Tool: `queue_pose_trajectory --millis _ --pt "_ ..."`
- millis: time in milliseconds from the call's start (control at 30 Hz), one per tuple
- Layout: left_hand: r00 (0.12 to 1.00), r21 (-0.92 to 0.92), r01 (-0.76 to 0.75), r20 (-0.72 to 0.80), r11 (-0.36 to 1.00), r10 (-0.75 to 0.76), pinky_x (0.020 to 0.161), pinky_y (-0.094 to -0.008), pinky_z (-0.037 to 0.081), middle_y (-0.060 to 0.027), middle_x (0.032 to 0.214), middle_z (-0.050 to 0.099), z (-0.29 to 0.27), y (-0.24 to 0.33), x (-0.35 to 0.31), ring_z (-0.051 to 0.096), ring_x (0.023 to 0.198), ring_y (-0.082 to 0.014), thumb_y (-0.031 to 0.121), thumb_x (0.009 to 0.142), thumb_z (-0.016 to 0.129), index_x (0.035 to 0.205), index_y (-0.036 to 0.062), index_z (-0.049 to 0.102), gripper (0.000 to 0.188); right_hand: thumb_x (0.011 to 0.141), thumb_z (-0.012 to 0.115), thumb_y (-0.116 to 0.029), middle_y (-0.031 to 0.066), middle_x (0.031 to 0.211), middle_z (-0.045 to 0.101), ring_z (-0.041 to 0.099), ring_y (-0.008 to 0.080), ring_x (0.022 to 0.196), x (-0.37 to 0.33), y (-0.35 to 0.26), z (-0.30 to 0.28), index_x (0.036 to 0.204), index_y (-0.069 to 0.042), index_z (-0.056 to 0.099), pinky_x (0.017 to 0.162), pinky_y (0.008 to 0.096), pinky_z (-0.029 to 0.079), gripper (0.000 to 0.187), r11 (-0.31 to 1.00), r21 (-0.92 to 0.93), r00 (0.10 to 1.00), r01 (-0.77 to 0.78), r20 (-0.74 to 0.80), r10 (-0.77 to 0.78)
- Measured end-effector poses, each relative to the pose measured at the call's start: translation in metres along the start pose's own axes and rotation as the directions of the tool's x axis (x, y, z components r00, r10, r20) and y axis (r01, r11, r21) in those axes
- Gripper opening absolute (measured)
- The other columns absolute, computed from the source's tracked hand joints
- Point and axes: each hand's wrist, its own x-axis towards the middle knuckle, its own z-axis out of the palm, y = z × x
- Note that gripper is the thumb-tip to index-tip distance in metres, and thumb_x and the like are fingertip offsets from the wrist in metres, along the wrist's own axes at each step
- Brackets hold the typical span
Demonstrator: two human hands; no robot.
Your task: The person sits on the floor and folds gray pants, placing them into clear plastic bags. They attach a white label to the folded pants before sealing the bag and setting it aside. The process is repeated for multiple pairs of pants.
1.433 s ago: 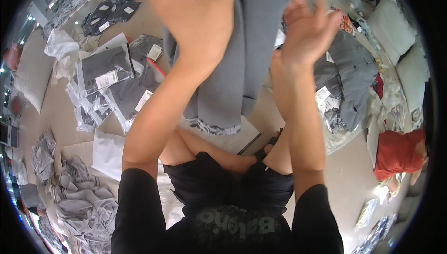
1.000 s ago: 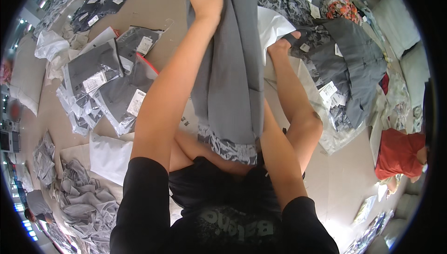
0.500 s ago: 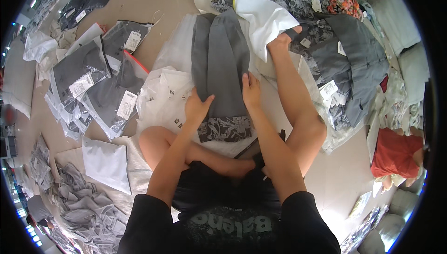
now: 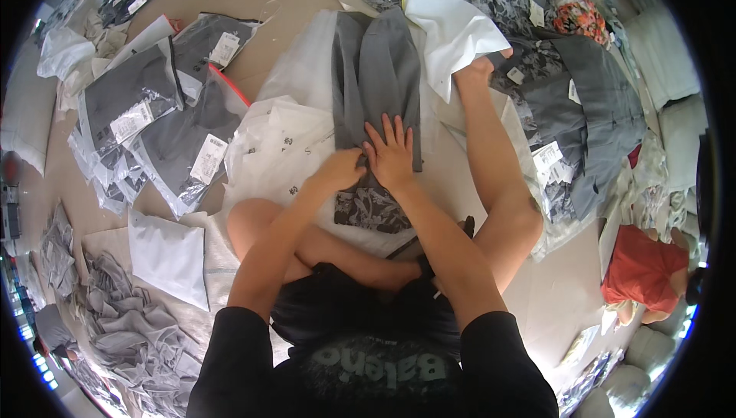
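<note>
In head view, just ahead of the lap (image 4: 368, 303), I've got the gray garment (image 4: 383, 81) lying on white plastic (image 4: 272, 138), patterned end (image 4: 368, 212) nearer. R hand (image 4: 392, 160) flat on it w/ fingers spread; L hand (image 4: 337, 173) curled on the cloth beside it, can't tell if pinching.

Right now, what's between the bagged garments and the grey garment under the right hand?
Head view: white plastic sheeting and, farther up, floor between bagged garments and grey garment.
</note>
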Motion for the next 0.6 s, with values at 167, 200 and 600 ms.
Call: queue_pose_trajectory --millis 167,200,600 --pt "0.963 0.072 -0.065 -0.259 0.995 0.081 0.081 -0.0456 0.056 -0.0111 0.107 0.072 -0.055 0.014 0.049 0.070 0.097 -0.0375 0.026 0.098 0.067 0.134 0.0136 0.067 0.038 0.102 0.061 -0.038 0.0145 0.162 0.042 0.032 0.0434 0.153 0.004 -0.003 -0.010 0.148 -0.024 0.058 0.119 0.0679 0.027 0.049 0.999 -0.041 0.996 -0.010 0.093 0.014" --pt "0.948 0.019 -0.167 -0.272 0.986 0.166 0.080 -0.0454 0.056 -0.0103 0.104 0.071 -0.048 0.008 0.063 0.070 0.095 -0.0365 0.026 0.100 0.065 0.134 0.0143 0.067 0.037 0.101 0.061 -0.039 0.0152 0.163 0.041 0.030 0.0435 0.153 0.007 -0.001 -0.012 0.148 -0.023 0.058 0.118 0.0687 0.028 0.050 0.999 -0.047 0.988 0.003 0.155 0.005" --pt "0.936 0.217 -0.226 -0.223 0.950 0.273 0.071 -0.0423 0.056 -0.0073 0.090 0.065 -0.008 0.015 0.107 0.067 0.079 -0.0285 0.035 0.102 0.062 0.126 0.0169 0.072 0.032 0.092 0.073 -0.026 0.0241 0.138 0.064 0.066 0.0395 0.121 0.254 0.177 -0.001 0.153 -0.005 0.048 0.101 0.0417 0.053 0.069 0.881 0.260 0.895 -0.396 0.324 0.307"
